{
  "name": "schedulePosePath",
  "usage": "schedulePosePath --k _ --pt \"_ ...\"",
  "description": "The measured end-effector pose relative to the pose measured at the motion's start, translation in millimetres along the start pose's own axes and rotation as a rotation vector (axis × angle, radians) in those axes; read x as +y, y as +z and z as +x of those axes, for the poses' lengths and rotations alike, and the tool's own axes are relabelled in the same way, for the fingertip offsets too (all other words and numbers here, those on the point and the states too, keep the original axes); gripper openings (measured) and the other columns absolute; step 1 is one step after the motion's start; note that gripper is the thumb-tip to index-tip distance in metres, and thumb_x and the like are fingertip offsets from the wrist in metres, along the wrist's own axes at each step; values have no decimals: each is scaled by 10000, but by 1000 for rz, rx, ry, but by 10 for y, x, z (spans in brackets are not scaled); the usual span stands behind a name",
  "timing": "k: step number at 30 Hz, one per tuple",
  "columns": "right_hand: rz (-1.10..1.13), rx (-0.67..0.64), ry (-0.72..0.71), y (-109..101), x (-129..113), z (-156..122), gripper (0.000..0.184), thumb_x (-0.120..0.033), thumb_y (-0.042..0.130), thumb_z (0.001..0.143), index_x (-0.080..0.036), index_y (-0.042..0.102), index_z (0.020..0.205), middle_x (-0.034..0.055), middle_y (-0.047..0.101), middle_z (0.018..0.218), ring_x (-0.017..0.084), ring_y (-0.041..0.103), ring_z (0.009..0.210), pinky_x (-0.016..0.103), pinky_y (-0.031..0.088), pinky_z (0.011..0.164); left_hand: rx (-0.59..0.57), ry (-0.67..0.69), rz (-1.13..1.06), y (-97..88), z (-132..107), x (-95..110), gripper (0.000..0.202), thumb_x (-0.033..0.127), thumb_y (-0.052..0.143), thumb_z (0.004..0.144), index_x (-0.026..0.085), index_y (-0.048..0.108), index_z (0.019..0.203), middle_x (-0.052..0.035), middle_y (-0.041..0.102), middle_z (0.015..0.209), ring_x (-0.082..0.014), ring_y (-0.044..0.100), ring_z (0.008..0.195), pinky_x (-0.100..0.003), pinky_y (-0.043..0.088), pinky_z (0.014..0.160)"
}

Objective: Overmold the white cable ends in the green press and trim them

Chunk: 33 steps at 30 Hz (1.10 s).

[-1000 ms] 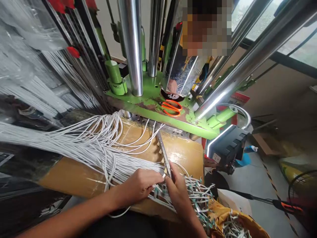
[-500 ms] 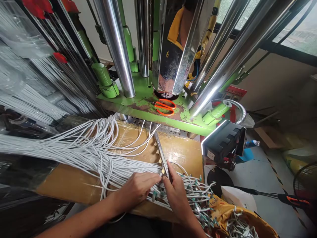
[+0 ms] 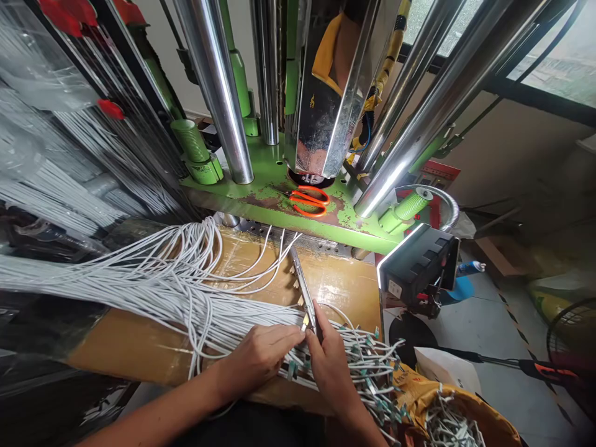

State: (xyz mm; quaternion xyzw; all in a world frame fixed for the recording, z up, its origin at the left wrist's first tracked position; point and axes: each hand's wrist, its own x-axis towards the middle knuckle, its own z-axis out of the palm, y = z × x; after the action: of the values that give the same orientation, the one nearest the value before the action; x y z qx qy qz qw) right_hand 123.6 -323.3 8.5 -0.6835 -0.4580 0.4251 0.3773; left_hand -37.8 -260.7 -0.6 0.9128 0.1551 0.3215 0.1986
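A narrow metal bar [image 3: 302, 280] with small yellowish pieces along its left side slants across the brown work surface, its far end near the green press plate. My right hand [image 3: 331, 363] grips the bar's near end, thumb on top and fingers along the right side. My left hand [image 3: 263, 354] is beside it, fingertips pinched together at a small pale yellow-white piece [image 3: 305, 323] on the bar's left edge. The fingers partly hide that piece. White cables [image 3: 242, 316] run beneath both hands and end at the right in several green-tipped connectors [image 3: 377, 379].
Orange-handled scissors [image 3: 310, 200] lie on the green press plate [image 3: 261, 192], between steel columns [image 3: 218, 93]. A lit dark lamp box [image 3: 419, 264] stands at the right. Below it, a yellow bag [image 3: 414, 391] holds white cable scraps. A looped cable bundle [image 3: 200, 242] lies left of the bar.
The small piece at my left fingertips shows paler and more plainly than before. Both hands stay nearly in place at the bar's near end. The view has shifted slightly.
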Motion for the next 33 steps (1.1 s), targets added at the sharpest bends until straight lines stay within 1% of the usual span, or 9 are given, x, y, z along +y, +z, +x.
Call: schedulePosePath --k 8,11,13,16,19,22,24,29,33 --pt "13 -18 16 -1 -4 4 573 -244 414 878 -96 355 1429 115 449 1433 172 365 1353 332 226 1151 2 -6 -11 18 -27 -32 446 -20 375 764 120 572 1138 -97 721 1016 -179 691 924 -280 577 806" --pt "-27 9 -8 17 24 -1 551 -260 397 884 -119 383 1416 123 478 1402 195 369 1347 364 247 1138 29 -71 -98 37 -17 -39 430 -3 373 779 133 608 1112 -87 723 1008 -172 684 935 -272 558 822" --pt "-55 24 -27 21 17 3 543 -267 404 880 -134 400 1406 128 533 1332 220 420 1301 388 290 1108 31 -198 -235 32 18 -32 340 61 392 828 147 656 1023 -72 729 937 -162 684 871 -255 545 797" --pt "-31 -18 46 13 -36 20 645 -299 536 820 -121 370 1417 94 644 1044 231 591 994 367 447 932 -6 -568 -440 -24 107 -28 211 226 491 883 153 689 898 -35 707 780 -149 652 717 -226 517 691" --pt "12 -10 138 7 -80 33 746 -309 646 741 -116 375 1408 14 603 834 180 556 741 303 475 759 59 -851 -646 -126 192 -73 248 346 541 885 150 676 957 -34 699 813 -169 641 767 -240 508 715" --pt "46 13 156 9 -81 37 705 -306 647 742 -142 409 1385 -10 560 809 159 517 714 280 451 729 117 -852 -758 -228 233 -152 291 381 525 896 143 676 823 -70 672 987 -185 608 911 -277 466 870" --pt "77 10 170 8 -74 39 698 -301 655 733 -154 422 1374 -14 554 814 153 501 704 276 442 719 122 -862 -825 -270 241 -188 285 377 523 902 146 666 814 -58 652 942 -164 588 872 -280 446 878" --pt "104 20 183 -2 -89 56 675 -287 665 708 -182 462 1343 -26 547 792 151 485 687 277 433 703 228 -972 -1077 -269 261 -194 281 327 594 852 132 572 1054 -9 606 729 -131 560 685 -246 465 688" --pt "122 27 181 0 -79 72 682 -294 675 691 -167 477 1331 -12 572 827 152 494 694 281 437 713 126 -975 -866 -263 275 -215 265 291 554 846 123 573 1051 8 595 661 -90 446 501 -204 376 496"
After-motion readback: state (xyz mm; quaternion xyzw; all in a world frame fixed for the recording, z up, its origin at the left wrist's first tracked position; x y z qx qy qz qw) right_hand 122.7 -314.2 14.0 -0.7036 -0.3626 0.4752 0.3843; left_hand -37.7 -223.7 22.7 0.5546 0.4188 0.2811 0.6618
